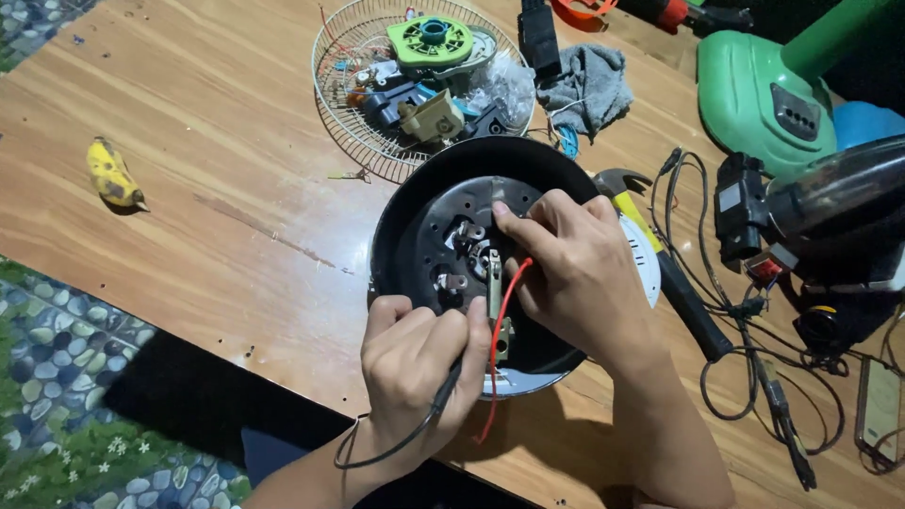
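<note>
A round black appliance body (405,217) lies open side up on the wooden table (207,170), with a grey metal plate and small terminals (462,247) inside it. My left hand (415,363) rests on its near rim and grips a thin black probe with a black lead trailing off past my wrist. My right hand (575,273) reaches in from the right, fingertips pinching a terminal by a metal strip (495,297). A red wire (498,330) runs from under my right fingers down over the rim.
A wire fan grille (344,132) behind the body holds a green plastic part (431,42) and other parts. A grey rag (586,87), a hammer (683,302), black cables (754,377), a green fan base (764,94) and a banana (111,174) also lie on the table.
</note>
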